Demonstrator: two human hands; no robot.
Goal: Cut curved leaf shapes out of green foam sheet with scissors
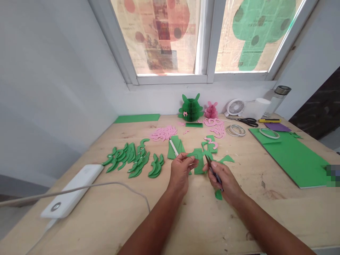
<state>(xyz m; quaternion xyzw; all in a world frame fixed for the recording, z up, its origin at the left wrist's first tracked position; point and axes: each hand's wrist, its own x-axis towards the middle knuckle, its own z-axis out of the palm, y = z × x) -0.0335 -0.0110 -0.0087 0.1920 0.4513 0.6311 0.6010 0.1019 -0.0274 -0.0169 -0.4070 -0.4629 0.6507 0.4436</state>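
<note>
My left hand (181, 170) pinches a piece of green paper (198, 153) between thumb and fingers, above the wooden table. In my right hand (224, 180) is a pair of small dark scissors (211, 169), its blades pointing away from me at the paper's edge. Beneath and around both hands lie green paper strips (173, 146) and offcuts (227, 158). A white pen (174, 147) rests on one strip, just beyond my left hand. Curved green cutouts (139, 163) lie in several piles to the left. My fingers partly hide the held paper.
Pink cutouts (163, 133) lie farther back. A green honeycomb paper figure (190, 109) and a pink one (211, 110) stand by the wall. At right are a fan (236, 107), black-handled scissors (248, 122), tape rolls (236, 130) and green sheets (294, 159). A white power bank (75, 189) with cable sits left.
</note>
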